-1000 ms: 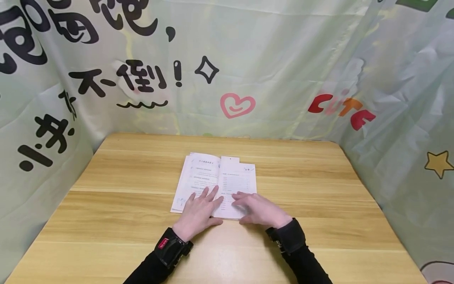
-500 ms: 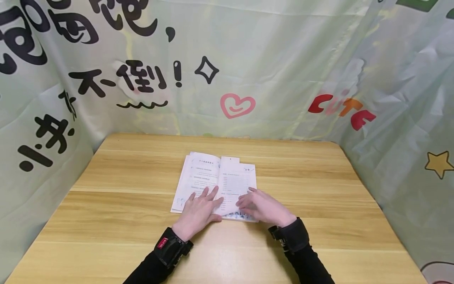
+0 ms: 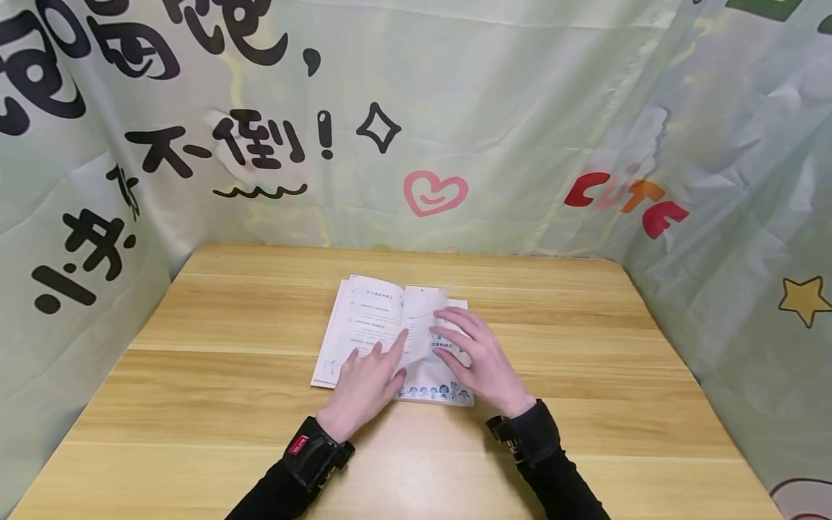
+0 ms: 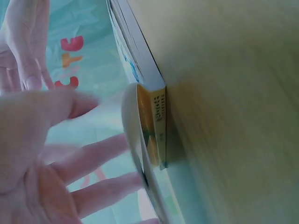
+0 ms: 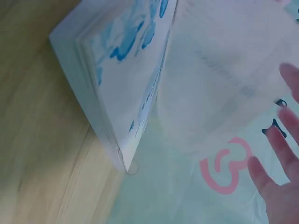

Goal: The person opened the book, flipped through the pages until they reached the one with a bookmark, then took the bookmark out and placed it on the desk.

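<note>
A thin white book lies open in the middle of the wooden table. My left hand rests flat on its left pages, fingers straight and pointing away from me. My right hand is over the right side with its fingers extended, pushing a loose page up and toward the spine. Under that page a leaf with blue pictures along its near edge shows. In the left wrist view the book's spine sits beside my straight fingers. The right wrist view shows the blurred raised page above the page block.
A pale green cloth backdrop with black characters, a pink heart and red letters hangs close around the back, left and right of the table. Bare wood surrounds the book on all sides.
My right hand slid from the lower right page up toward the spine, lifting that page to stand. The leaf with blue pictures came into sight. My left hand stayed put.
</note>
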Demonstrator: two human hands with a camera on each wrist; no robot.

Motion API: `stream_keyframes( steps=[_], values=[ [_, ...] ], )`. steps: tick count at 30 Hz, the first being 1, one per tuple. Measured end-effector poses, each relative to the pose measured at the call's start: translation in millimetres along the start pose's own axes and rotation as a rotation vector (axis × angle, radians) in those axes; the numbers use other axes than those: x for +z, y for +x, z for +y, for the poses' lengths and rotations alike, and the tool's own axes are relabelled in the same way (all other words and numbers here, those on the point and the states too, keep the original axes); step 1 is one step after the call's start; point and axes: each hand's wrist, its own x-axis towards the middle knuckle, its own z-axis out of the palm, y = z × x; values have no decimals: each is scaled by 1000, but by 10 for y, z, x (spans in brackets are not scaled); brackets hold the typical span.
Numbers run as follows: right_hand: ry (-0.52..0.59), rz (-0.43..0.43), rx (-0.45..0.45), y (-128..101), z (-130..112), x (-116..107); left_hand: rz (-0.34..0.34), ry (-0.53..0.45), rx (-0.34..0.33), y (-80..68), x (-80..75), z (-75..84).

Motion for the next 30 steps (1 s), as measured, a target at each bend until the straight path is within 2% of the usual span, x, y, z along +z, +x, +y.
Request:
stream_keyframes(
  steps=[3, 6, 8, 12, 16, 19, 21, 23, 26, 30],
  values=[
    [12, 25, 24, 9, -7, -4, 118, -55, -21, 16, -14, -19],
    [35, -11, 42, 6, -13, -9, 232, -88, -15, 31, -25, -50],
    [45, -68, 54, -3, -15, -9, 287, -88, -7, 41, -26, -70],
    [67, -267, 130, -34, -22, -17, 342, -63, -17, 50, -32, -95],
    [100, -465, 204, -64, -23, -6, 358, -39, -39, 41, -41, -116],
    [137, -580, 243, -80, -25, 4, 360, 38, -52, 29, -37, -132],
    [159, -633, 263, -92, -25, 9, 351, 125, -59, 20, -27, -143],
    [168, -673, 281, -98, -27, 11, 328, 203, -64, 7, -13, -155],
    [169, -715, 315, -104, -33, 9, 275, 256, -52, -8, 3, -176],
    [140, -745, 342, -103, -37, 7, 157, 213, 0, -15, 0, -201]
  ],
)
